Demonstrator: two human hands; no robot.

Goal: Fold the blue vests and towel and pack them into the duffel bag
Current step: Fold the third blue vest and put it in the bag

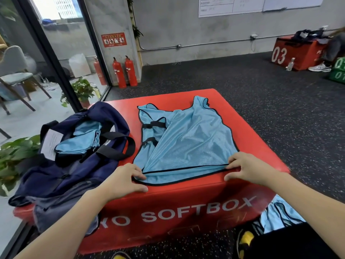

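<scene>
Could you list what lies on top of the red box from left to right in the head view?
Navy duffel bag holding a folded blue vest → left hand at the spread vest's near left corner → spread blue vest → right hand at its near right corner.

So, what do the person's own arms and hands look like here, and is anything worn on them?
Both forearms are bare up to the picture's edge: no sleeves show. The left hand and the right hand wear no gloves, and no rings, watch or bracelet can be seen. The fingers are uncovered too. No markings are visible on either arm.
</scene>
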